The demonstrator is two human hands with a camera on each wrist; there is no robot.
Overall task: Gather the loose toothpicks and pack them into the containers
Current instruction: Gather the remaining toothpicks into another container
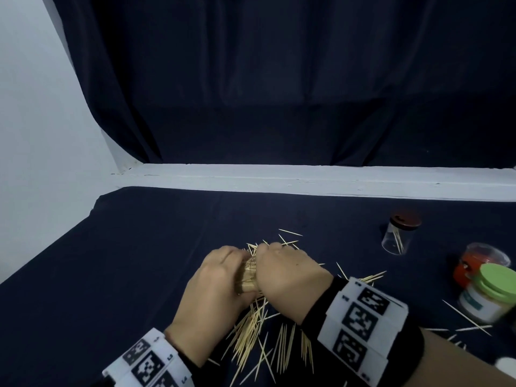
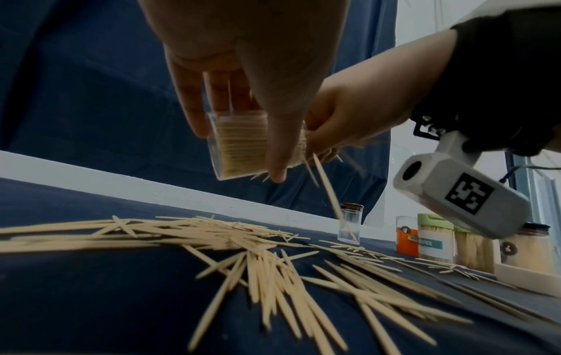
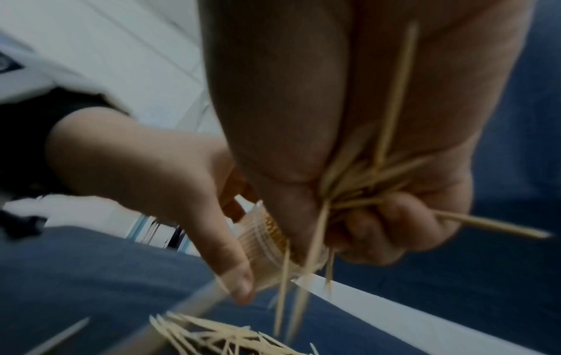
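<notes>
My left hand (image 1: 217, 277) grips a clear toothpick container (image 2: 240, 144), packed with toothpicks and held on its side above the dark cloth. My right hand (image 1: 282, 272) is curled round a bunch of toothpicks (image 3: 361, 182) at the container's mouth (image 3: 273, 235). A few toothpicks (image 3: 303, 283) hang or fall from that bunch. Many loose toothpicks (image 1: 257, 336) lie scattered on the cloth below and around both hands, and the same scatter of toothpicks (image 2: 267, 264) fills the left wrist view.
At the right stand a clear jar with a brown lid (image 1: 399, 233), an orange jar (image 1: 480, 263) and a green-lidded jar (image 1: 491, 294). A white ledge (image 1: 307, 180) runs behind the dark cloth table (image 1: 111, 261). A dark curtain hangs behind.
</notes>
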